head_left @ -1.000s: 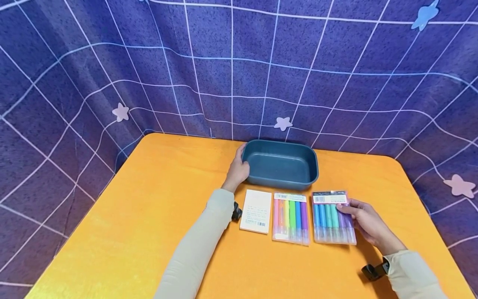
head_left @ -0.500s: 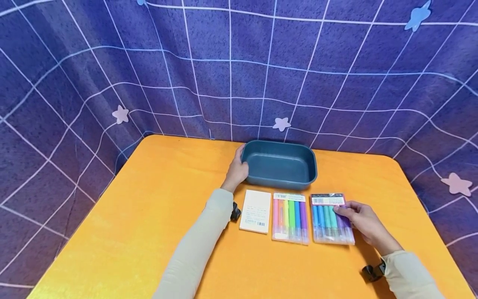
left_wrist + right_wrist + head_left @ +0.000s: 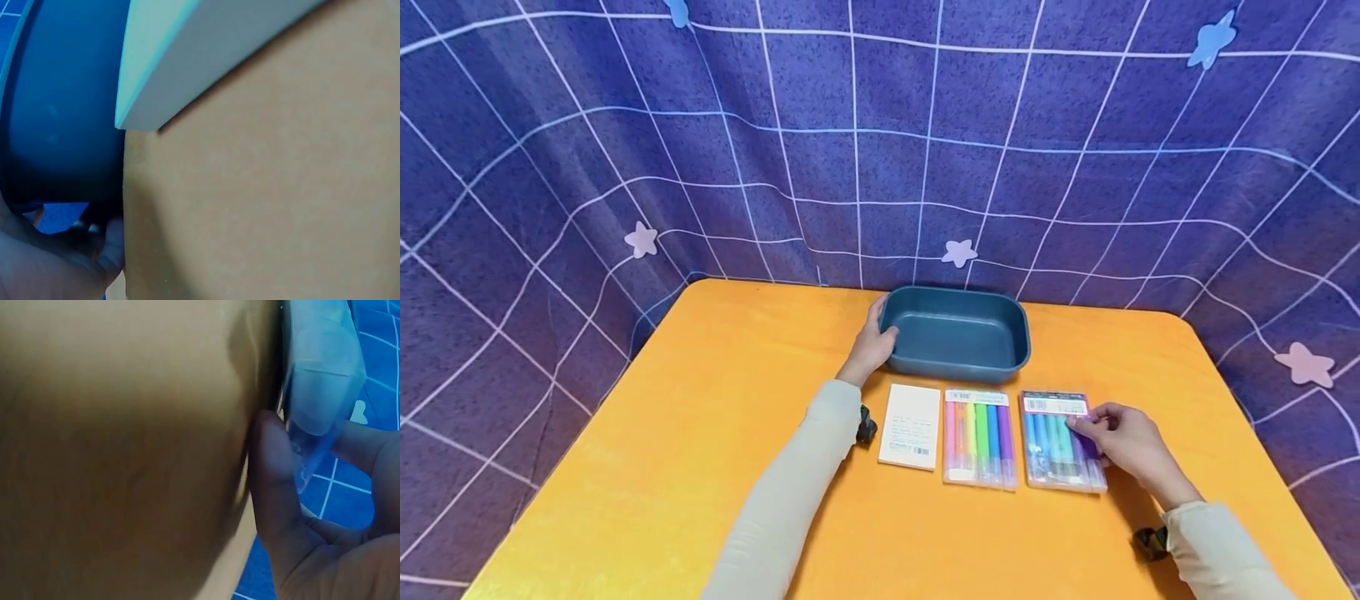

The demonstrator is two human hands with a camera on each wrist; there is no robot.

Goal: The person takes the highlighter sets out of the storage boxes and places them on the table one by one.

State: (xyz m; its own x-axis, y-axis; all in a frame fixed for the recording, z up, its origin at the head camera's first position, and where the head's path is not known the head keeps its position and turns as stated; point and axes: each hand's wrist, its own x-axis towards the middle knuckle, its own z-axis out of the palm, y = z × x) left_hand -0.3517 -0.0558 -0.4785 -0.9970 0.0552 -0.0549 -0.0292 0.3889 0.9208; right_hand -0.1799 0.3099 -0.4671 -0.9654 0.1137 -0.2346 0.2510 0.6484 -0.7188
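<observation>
My left hand (image 3: 868,346) grips the left end of a dark blue rectangular plastic bin (image 3: 955,368) at the table's back. In the left wrist view the fingers are partly hidden behind the bin (image 3: 69,112). On the right, my right hand (image 3: 1138,446) pinches the right edge of a clear pack of blue, teal and purple markers (image 3: 1052,450), thumb on top. The right wrist view has thumb and fingers on either side of the pack (image 3: 325,369), whose edge stands off the table. Beside it lies a second pack of rainbow-coloured markers (image 3: 981,437). Left of that is a white pad (image 3: 912,425) with printed text.
An orange cloth covers the table (image 3: 722,400). Behind and at both sides hangs a purple-blue curtain (image 3: 820,167) with a white grid and stars. The pad and packs lie in a row just in front of the bin.
The whole head view has shifted slightly. The right marker pack appears a little more tilted in my right hand. My left hand stays on the bin.
</observation>
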